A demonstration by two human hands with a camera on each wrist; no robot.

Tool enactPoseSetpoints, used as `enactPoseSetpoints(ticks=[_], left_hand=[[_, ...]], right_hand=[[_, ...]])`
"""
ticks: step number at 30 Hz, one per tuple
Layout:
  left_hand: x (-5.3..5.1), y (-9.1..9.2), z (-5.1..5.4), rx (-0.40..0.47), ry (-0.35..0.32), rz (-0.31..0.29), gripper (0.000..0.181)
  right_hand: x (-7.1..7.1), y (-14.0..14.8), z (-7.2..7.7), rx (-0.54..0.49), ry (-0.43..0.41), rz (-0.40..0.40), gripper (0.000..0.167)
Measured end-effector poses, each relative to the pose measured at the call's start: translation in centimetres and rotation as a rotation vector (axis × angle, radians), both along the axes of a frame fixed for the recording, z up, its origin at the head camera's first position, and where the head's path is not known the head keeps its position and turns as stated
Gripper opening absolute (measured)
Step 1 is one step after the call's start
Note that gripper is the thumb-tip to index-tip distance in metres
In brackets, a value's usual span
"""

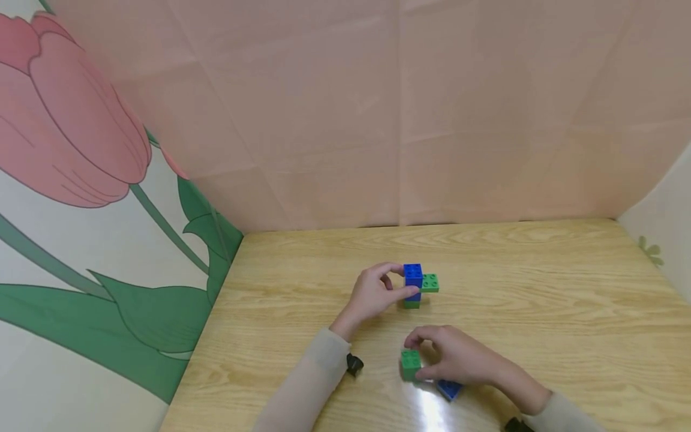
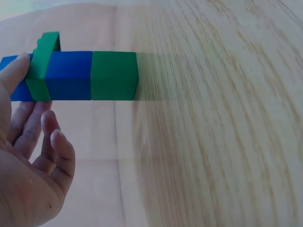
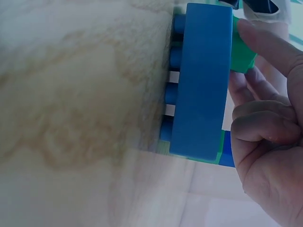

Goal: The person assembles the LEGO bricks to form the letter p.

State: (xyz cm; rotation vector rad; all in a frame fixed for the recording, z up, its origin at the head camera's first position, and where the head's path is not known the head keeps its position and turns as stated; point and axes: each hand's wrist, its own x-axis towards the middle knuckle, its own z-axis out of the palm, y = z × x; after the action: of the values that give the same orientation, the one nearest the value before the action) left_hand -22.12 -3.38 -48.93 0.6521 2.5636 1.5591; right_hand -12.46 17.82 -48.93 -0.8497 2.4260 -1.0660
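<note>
My left hand (image 1: 375, 294) pinches an upright stack near its top between thumb and fingers. From the table up, the stack is a green block (image 2: 115, 75), a blue block (image 2: 70, 75), a green plate (image 1: 430, 282) jutting out to the right, and a blue block (image 1: 412, 273) on top. Closer to me, my right hand (image 1: 459, 357) grips a loose green block (image 1: 411, 362) between thumb and fingers. Beneath that hand lies a blue brick (image 3: 203, 80), its studs turned toward the tabletop. It partly hides the green block in the right wrist view.
The wooden table (image 1: 540, 288) meets a pink cloth backdrop (image 1: 399, 120) at its back edge. A tulip-printed cloth (image 1: 81, 120) hangs along the left, and a pale wall (image 1: 661, 222) stands at the right. Small black devices (image 1: 354, 364) are on both wrists.
</note>
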Motion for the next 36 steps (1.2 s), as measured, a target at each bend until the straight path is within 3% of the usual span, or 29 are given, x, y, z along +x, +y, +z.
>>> enactPoseSetpoints(ticks=[11, 22, 30, 36], left_hand=[[0.09, 0.00, 0.07, -0.001, -0.008, 0.003, 0.041], [-0.06, 0.01, -0.22, 0.016, -0.003, 0.000, 0.039], [-0.02, -0.04, -0.23, 0.017, -0.007, 0.000, 0.039], [0.02, -0.02, -0.23, 0.017, 0.002, -0.005, 0.040]], right_hand=[[0.07, 0.09, -0.21, 0.015, 0.013, 0.009, 0.048], [0.38, 0.05, -0.45, 0.049, 0.066, 0.001, 0.060], [0.46, -0.15, 0.07, 0.062, 0.029, 0.012, 0.046], [0.48, 0.41, 0.08, 0.038, 0.104, 0.004, 0.038]])
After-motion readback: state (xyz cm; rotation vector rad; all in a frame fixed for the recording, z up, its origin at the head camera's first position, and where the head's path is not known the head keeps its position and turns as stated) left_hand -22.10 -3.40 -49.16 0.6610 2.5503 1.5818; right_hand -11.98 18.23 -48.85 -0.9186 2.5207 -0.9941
